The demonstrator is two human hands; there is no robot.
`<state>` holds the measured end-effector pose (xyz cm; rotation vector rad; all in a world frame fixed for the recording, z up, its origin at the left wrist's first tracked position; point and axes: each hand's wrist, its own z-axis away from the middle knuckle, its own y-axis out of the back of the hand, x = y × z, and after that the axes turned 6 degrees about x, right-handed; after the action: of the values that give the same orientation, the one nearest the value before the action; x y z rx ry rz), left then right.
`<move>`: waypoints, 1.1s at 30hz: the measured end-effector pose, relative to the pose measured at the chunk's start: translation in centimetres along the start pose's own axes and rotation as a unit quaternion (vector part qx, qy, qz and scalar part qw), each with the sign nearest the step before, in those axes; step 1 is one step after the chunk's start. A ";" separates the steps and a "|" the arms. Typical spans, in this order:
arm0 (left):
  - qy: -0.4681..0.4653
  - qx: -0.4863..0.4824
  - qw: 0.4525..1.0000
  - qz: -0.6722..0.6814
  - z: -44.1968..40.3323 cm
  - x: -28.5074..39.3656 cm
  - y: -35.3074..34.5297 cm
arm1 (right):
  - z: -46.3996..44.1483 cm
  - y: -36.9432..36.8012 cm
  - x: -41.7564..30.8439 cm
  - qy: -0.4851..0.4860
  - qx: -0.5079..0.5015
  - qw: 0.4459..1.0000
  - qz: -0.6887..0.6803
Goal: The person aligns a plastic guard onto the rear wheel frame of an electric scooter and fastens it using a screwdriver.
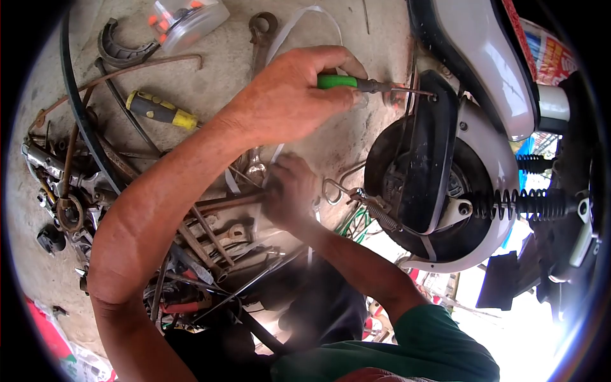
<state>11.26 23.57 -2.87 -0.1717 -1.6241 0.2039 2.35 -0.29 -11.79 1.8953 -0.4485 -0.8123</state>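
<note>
My left hand (299, 95) reaches across from the left, closed around the green handle of a screwdriver (337, 81). The screwdriver's thin shaft points right, and its tip meets a small screw or hole (433, 97) near the end of a long black cover (429, 159). That cover lies over the side of a motorcycle wheel (388, 149). Lower down, my right hand (289, 191) is blurred and in shadow beside the ring end of a wrench (255, 169). Its fingers look bent, but I cannot make out whether they hold anything.
A yellow-and-black screwdriver (162, 109), a curved brake shoe (124, 48) and a clear tub (191, 22) lie on the concrete floor. Several tools and metal parts (70, 165) are heaped at left. A coil-spring shock absorber (519, 204) and white bodywork (493, 57) stand at right.
</note>
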 end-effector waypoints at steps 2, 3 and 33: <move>-0.008 -0.001 1.000 -0.003 -0.1 -0.1 0.0 | 0.1 0.0 0.1 -0.001 -0.002 1.000 -0.003; -0.013 0.002 1.000 -0.008 -0.1 -0.2 0.0 | 0.1 0.0 0.1 -0.002 -0.004 1.000 -0.003; -0.095 0.031 0.994 -0.034 -0.5 -0.3 0.6 | -6.6 11.5 -5.0 -0.030 -0.132 0.989 -0.059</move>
<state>11.81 24.07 -3.23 -0.0493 -1.8084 0.2232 3.95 1.91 2.07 1.6653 -0.2524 -0.9589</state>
